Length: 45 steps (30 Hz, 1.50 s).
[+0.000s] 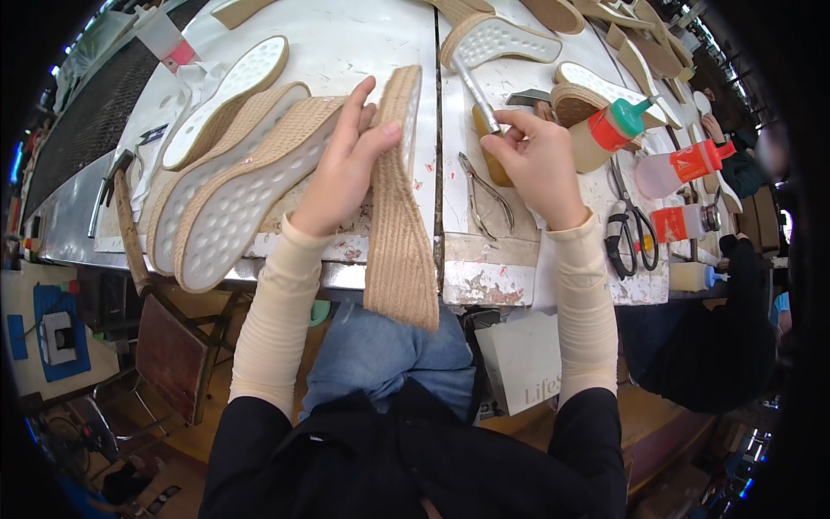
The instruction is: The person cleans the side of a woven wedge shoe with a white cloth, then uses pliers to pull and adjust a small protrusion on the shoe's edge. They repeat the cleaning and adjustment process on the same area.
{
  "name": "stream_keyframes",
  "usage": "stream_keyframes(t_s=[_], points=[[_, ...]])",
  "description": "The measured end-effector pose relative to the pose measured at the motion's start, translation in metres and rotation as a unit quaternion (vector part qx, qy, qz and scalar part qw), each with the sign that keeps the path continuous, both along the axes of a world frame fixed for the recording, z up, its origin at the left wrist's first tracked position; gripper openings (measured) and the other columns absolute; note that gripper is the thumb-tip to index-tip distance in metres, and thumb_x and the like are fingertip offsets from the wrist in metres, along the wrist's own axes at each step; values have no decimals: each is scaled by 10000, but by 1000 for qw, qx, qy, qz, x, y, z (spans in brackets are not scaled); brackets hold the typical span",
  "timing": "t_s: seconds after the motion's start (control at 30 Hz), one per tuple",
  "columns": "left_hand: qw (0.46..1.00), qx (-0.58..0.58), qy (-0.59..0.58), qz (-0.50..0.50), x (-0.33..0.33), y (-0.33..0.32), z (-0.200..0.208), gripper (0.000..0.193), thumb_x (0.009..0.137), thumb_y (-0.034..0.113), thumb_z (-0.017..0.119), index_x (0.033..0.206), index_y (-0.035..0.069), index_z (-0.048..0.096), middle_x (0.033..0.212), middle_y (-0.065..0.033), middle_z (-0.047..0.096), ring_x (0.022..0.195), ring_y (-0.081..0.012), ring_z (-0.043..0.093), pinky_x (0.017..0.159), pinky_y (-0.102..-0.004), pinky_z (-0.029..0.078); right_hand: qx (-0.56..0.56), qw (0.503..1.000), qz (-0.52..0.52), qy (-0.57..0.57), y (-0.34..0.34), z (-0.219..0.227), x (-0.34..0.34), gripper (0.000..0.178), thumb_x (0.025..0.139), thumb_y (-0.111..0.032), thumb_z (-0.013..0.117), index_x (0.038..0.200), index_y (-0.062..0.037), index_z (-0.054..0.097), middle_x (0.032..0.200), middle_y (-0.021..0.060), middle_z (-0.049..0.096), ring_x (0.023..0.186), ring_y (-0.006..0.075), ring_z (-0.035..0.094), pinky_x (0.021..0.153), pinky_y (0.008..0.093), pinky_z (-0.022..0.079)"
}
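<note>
My left hand (pixel 344 173) grips a wedge sole (pixel 402 233) wrapped in tan braided jute. The thumb lies against its upper part, the index finger points up, and the sole's wide end hangs past the table's front edge. Between thumb and fingers, my right hand (pixel 540 160) pinches a slim silver-grey rod (pixel 474 89), slanting up and left; its exact kind is unclear. Beneath that hand a yellowish-brown container (pixel 493 156) is partly hidden. Metal nippers (pixel 484 197) lie just left of the hand. Left of my left hand, jute wedge soles (pixel 246 208) with dimpled white faces rest on their sides.
On the right are black-handled scissors (pixel 629 229), a green-capped bottle (pixel 609 134) and a red-capped bottle (pixel 683 166). A hammer (pixel 128 216) leans at the left table edge. More soles (pixel 506 41) lie at the back. Another person (pixel 709 333) sits at right.
</note>
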<state>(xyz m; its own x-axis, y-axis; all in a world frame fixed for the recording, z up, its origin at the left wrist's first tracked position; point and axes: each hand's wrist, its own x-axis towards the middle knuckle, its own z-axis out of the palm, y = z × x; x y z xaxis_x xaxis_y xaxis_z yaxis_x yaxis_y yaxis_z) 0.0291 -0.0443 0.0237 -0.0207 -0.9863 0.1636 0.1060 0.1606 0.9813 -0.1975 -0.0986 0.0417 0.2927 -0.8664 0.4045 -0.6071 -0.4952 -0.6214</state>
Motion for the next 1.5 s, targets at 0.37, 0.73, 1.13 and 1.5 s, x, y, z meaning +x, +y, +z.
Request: stream_keyframes(t_s=[0.37, 0.73, 1.13, 1.5], points=[[999, 46, 10, 8, 8, 17, 19, 780, 890, 152, 672, 1475, -9, 183, 1192, -193, 538, 1045, -192, 586, 870, -290, 504, -88, 979, -23, 184, 6, -13, 17, 84, 793, -108, 635, 844, -46, 659, 870, 143, 616, 784, 313, 643, 687, 422, 520], [980, -48, 140, 132, 39, 107, 55, 677, 893, 97, 560, 1454, -6, 195, 1184, -164, 560, 1036, -209, 602, 900, -330, 516, -115, 970, -7, 215, 54, -11, 16, 202, 766, -181, 708, 681, -29, 604, 879, 99, 531, 873, 286, 565, 723, 393, 483], [957, -85, 185, 206, 56, 149, 51, 723, 846, 138, 583, 1459, 13, 219, 1284, -190, 487, 1172, -276, 537, 1035, -391, 431, -157, 983, 29, 87, 70, -32, -9, 152, 752, -46, 604, 856, 55, 556, 908, 128, 551, 860, 267, 549, 739, 377, 459], [935, -125, 186, 275, 30, 157, 47, 816, 816, 146, 621, 1492, 28, 178, 1324, -178, 434, 1202, -265, 490, 1062, -398, 375, 226, 799, 133, -541, 182, 34, -18, 275, 1006, -260, 464, 864, -24, 471, 895, 151, 603, 587, 161, 572, 495, 248, 465]])
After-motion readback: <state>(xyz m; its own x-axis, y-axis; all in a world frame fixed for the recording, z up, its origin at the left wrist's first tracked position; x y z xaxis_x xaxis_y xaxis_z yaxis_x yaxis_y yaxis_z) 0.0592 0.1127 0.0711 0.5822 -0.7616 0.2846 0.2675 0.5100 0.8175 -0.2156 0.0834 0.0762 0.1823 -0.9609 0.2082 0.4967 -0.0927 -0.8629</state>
